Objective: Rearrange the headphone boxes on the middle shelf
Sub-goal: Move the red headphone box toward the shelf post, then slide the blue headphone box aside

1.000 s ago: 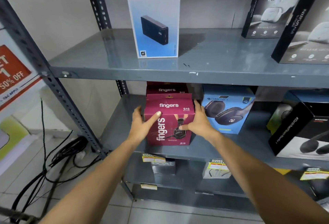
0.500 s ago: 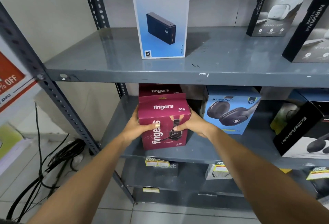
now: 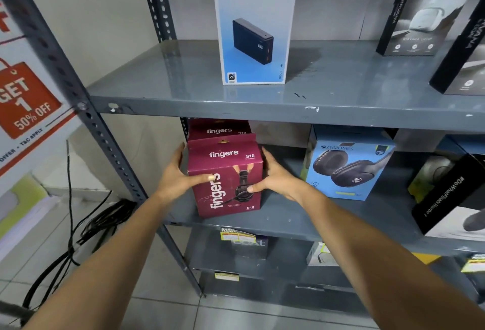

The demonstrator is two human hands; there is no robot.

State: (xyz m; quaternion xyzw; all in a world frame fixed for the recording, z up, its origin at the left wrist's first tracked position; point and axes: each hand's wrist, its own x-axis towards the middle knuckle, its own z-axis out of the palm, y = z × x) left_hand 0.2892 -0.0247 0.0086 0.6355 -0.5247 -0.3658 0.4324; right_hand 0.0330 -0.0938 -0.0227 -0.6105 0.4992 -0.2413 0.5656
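Note:
A maroon "fingers" headphone box stands upright near the left end of the grey middle shelf. My left hand presses its left side, thumb on the front face. My right hand holds its right side, thumb on the front. A second maroon "fingers" box stands right behind it, mostly hidden. A light blue Zebronics headphone box stands to the right, apart from my hands. At the far right a black headphone box leans at an angle.
The upper shelf hangs low over the boxes and carries a power bank box and black earbud boxes. A slotted steel upright runs down the left. Black cables lie on the tiled floor. More boxes sit on the lower shelf.
The front maroon box has slid left and slightly back on the shelf between my hands. The gap to the blue box has widened.

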